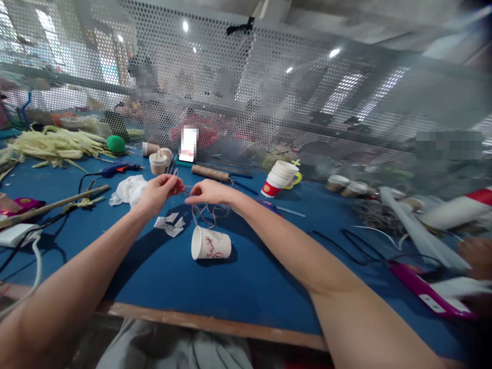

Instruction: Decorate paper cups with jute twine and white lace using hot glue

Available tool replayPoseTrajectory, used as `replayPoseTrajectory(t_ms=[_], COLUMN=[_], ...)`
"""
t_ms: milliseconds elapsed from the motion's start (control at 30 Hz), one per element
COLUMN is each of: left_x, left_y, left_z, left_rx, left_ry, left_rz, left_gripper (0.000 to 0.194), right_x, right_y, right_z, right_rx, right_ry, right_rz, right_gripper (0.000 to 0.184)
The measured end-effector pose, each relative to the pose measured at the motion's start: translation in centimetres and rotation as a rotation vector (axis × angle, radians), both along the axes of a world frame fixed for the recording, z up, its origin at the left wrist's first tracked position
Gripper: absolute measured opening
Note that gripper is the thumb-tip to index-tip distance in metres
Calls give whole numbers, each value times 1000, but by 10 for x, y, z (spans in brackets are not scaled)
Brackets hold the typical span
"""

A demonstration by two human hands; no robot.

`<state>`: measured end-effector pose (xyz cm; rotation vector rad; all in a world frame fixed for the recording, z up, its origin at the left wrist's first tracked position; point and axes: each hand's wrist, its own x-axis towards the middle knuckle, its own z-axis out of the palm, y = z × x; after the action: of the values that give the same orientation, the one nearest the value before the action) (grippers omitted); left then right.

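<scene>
A white paper cup (221, 243) with red print lies on its side on the blue table, its mouth toward the left. Thin string (195, 216) hangs in loose loops above and behind it, one strand running down to the cup's mouth. My right hand (209, 192) is closed in a pinch on the string. Just left of it, my left hand (163, 190) is also pinched, with a strand of the string seeming to stretch between the two. Torn white paper scraps (170, 224) lie below my left hand, and crumpled white tissue (130, 190) sits beside it.
Behind the hands are a twine roll (210, 172), a lit phone (188, 143) and stacked paper cups (280, 178). A glue gun (121, 169) and pale husks (54, 143) are at left. At right lie a purple power strip (430, 292) and another person's hand (476, 256).
</scene>
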<state>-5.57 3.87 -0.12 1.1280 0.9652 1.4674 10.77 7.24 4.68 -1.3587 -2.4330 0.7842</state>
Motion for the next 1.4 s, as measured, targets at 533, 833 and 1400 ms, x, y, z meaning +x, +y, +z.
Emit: replayPoseTrajectory(t_ms=[533,833,1400], left_x=[-22,-37,2], left_y=[20,18,2], left_z=[-1,-1,8], left_rx=[35,24,181], left_ry=[-250,515,704], left_rz=[419,564,251], left_gripper=[15,25,19], right_x=[61,98,52], right_y=[28,20,-13], right_z=[16,39,17], right_rx=[0,20,30], right_ry=[553,613,706], right_rz=[-440,-529,-359], right_gripper=[21,22,11])
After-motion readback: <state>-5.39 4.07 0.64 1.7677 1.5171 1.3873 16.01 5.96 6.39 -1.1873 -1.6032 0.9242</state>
